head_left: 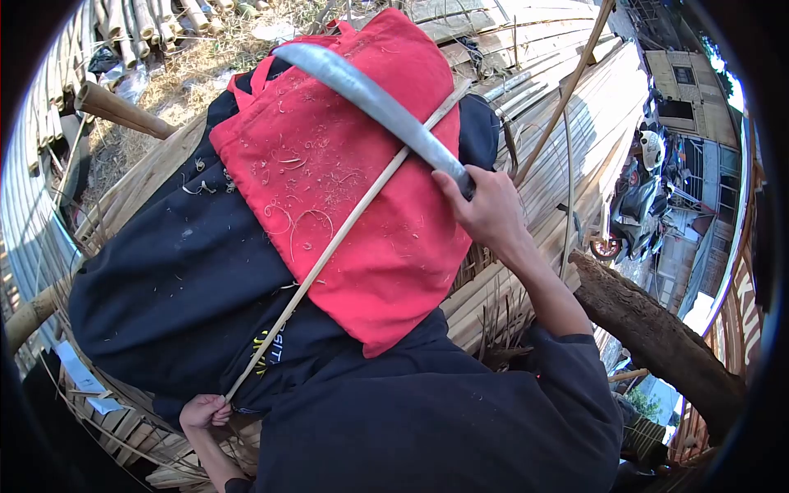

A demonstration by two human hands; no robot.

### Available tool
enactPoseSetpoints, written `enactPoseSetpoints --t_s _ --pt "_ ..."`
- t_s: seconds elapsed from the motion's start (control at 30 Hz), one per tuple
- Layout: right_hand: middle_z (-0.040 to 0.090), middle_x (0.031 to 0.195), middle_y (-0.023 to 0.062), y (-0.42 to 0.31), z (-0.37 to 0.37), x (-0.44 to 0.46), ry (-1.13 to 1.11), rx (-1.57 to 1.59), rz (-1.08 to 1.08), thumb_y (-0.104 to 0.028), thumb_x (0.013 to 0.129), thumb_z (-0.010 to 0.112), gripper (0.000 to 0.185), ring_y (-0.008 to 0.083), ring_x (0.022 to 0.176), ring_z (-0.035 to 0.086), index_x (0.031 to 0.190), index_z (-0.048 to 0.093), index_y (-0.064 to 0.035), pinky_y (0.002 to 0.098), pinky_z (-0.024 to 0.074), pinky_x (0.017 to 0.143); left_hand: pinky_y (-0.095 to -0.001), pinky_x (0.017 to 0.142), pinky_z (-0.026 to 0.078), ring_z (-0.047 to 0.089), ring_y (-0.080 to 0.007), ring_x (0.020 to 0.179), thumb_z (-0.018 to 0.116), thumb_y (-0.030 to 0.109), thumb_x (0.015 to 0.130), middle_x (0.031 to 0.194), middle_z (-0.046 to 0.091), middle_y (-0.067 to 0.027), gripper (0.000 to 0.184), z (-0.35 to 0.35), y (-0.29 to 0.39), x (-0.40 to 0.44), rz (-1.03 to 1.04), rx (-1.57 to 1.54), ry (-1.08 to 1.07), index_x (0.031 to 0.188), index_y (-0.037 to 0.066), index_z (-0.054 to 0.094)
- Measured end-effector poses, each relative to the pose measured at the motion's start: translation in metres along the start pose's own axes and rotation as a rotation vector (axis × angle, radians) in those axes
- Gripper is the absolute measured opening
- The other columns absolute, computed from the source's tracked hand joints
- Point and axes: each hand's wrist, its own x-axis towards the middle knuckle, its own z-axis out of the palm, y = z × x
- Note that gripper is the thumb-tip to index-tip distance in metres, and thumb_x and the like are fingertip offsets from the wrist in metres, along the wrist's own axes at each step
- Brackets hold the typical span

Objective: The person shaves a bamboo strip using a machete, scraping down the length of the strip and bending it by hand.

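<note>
My right hand [491,207] is closed round the handle of a long curved machete [362,97], whose blade points to the upper left. Down at the lower left, my left hand [205,411] pinches one end of a thin bamboo strip [349,220]. The strip runs diagonally up across my lap and passes by the blade near the handle; whether they touch I cannot tell. Under both lies a red cloth [362,279], spread over my legs in dark trousers [181,271]. Curled shavings [316,218] are scattered on the cloth.
Bundles of split bamboo [567,131] lie beyond my right arm. A thick log [657,329] stands to the right, and a bamboo pole [123,111] sticks out at the left. Cut bamboo poles [140,29] lie at the upper left. A motorcycle [633,209] is parked farther off.
</note>
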Motion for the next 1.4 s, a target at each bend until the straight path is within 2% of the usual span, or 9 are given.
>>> enactPoseSetpoints --t_s 0.13,0.3,0.4,0.63,0.8,1.2,1.23,1.33,1.4 --pt "0.057 0.052 0.0214 0.002 0.008 -0.006 -0.039 -0.069 -0.147 -0.062 0.086 0.066 0.068 0.0416 0.054 0.063 0.066 0.062 0.0026 0.0466 0.0517 0.055 -0.0240 0.048 0.022 0.026 -0.0072 0.053 0.053 0.037 0.104 0.064 0.036 0.0034 0.043 0.005 0.004 -0.001 -0.002 0.006 0.014 0.075 0.006 0.050" --pt "0.051 0.050 0.0210 0.006 0.012 0.026 0.090 0.293 0.210 -0.058 0.094 0.058 0.072 0.0368 0.049 0.056 0.066 0.062 0.0072 0.0453 0.0424 0.054 -0.0240 0.048 0.023 0.027 -0.0065 0.053 0.053 0.033 0.105 0.065 0.037 0.0042 0.039 0.015 0.007 -0.005 0.042 0.005 0.021 0.079 0.003 0.054" --pt "0.050 0.049 0.0194 -0.002 0.019 0.018 -0.002 0.316 0.156 -0.057 0.096 0.057 0.071 0.0341 0.047 0.052 0.069 0.063 0.0080 0.0440 0.0401 0.053 -0.0242 0.048 0.024 0.029 -0.0061 0.053 0.050 0.031 0.106 0.066 0.040 0.0046 0.038 0.067 0.035 -0.030 0.092 0.215 0.150 0.086 0.000 0.058" --pt "0.046 0.049 0.0151 0.011 0.030 0.023 0.061 0.474 0.134 -0.056 0.097 0.056 0.070 0.0227 0.047 0.039 0.073 0.062 0.0095 0.0404 0.0345 0.050 -0.0173 0.055 0.037 0.048 -0.0002 0.061 0.079 0.004 0.081 0.067 0.056 0.0018 0.021 0.167 0.083 -0.057 0.523 0.669 0.775 0.094 -0.001 0.064" --pt "0.046 0.049 0.0160 0.000 0.021 0.011 0.022 0.434 0.090 -0.057 0.096 0.058 0.070 0.0252 0.044 0.041 0.073 0.062 0.0094 0.0410 0.0344 0.049 -0.0214 0.055 0.040 0.056 -0.0071 0.057 0.068 0.003 0.090 0.065 0.063 -0.0028 0.006 0.217 0.144 0.005 0.717 0.874 0.829 0.094 -0.001 0.068" --pt "0.054 0.057 0.0237 0.003 0.016 0.001 -0.117 0.162 -0.121 -0.064 0.084 0.067 0.071 0.0408 0.058 0.057 0.068 0.058 0.0052 0.0472 0.0449 0.057 -0.0350 0.055 0.040 0.054 -0.0217 0.053 0.052 0.009 0.101 0.063 0.055 -0.0126 0.018 0.280 0.218 0.140 1.025 1.185 0.655 0.094 -0.002 0.064" --pt "0.054 0.057 0.0234 0.002 0.015 0.002 -0.134 0.160 -0.125 -0.064 0.084 0.068 0.071 0.0403 0.057 0.057 0.068 0.058 0.0054 0.0469 0.0452 0.057 -0.0404 0.057 0.043 0.058 -0.0295 0.057 0.050 0.010 0.102 0.066 0.059 -0.0174 0.019 0.291 0.223 0.143 0.984 1.184 0.666 0.094 -0.003 0.063" --pt "0.054 0.057 0.0224 0.003 0.014 0.004 -0.147 0.133 -0.154 -0.065 0.081 0.069 0.073 0.0388 0.055 0.058 0.066 0.058 0.0056 0.0466 0.0460 0.056 -0.0380 0.058 0.042 0.056 -0.0240 0.056 0.050 0.010 0.103 0.064 0.056 -0.0143 0.019 0.306 0.231 0.166 1.015 1.214 0.672 0.097 -0.003 0.063" --pt "0.055 0.056 0.0217 0.003 0.012 0.006 -0.162 0.106 -0.179 -0.066 0.080 0.070 0.074 0.0379 0.054 0.058 0.065 0.058 0.0055 0.0464 0.0465 0.055 -0.0454 0.060 0.045 0.061 -0.0356 0.064 0.052 0.011 0.102 0.071 0.060 -0.0222 0.018 0.312 0.235 0.181 0.999 1.312 0.721 0.099 -0.004 0.061"
